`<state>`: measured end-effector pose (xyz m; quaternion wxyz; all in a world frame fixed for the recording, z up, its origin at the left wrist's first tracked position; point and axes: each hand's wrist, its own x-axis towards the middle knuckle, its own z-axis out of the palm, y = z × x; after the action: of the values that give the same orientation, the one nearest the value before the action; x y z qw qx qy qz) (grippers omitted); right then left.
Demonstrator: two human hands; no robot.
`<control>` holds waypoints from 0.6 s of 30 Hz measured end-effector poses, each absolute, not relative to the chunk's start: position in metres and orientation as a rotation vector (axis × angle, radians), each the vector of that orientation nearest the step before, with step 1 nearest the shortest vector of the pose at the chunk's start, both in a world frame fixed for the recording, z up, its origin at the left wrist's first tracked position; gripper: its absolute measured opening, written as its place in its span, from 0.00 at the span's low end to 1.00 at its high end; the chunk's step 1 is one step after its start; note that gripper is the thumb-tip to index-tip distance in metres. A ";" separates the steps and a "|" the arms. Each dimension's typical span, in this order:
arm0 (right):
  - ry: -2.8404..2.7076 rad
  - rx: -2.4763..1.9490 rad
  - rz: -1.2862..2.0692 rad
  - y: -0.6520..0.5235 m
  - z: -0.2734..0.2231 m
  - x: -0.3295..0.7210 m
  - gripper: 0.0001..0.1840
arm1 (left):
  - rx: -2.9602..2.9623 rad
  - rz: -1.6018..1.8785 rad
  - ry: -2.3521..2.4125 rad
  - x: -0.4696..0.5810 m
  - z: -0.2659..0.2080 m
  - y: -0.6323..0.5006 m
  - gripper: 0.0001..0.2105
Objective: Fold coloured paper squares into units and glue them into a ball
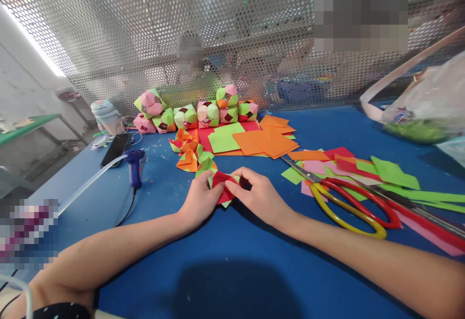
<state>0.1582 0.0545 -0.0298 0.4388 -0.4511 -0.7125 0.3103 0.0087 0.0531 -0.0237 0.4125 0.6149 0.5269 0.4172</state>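
Between my two hands is a small piece of folded paper (224,193), red on top with light green showing at its corners. My left hand (199,195) pinches its left side, the thumb lying on the red face. On the right side my right hand (256,193) grips it too, thumb pressed on the red and fingers bent behind. The fingers under the paper are hidden. Just beyond it lie folded orange and green paper pieces (188,160). Flat orange paper sheets (267,140) and green ones are stacked farther back.
Several woven paper balls (208,114) line the back by a perforated metal screen (152,33). At left are a blue glue gun (135,169), a phone (116,150) and a bottle (106,115). Scissors (348,207) lie among paper scraps at right, before a plastic bag (425,101).
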 end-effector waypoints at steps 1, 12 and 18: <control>-1.772 -1.126 0.774 0.055 -0.030 0.158 0.08 | 1.573 1.039 1.344 0.008 -0.024 0.053 0.03; -1.802 -1.103 0.598 0.055 -0.034 0.158 0.10 | 1.666 0.997 1.419 0.009 -0.019 0.050 0.03; -1.819 -1.093 0.618 0.053 -0.032 0.158 0.08 | 1.643 0.996 1.420 0.008 -0.021 0.051 0.04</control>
<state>0.1576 0.0534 -0.0322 0.4490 -0.4419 -0.7353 0.2500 0.0078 0.0509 -0.0209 0.3673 0.6396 0.5529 0.3877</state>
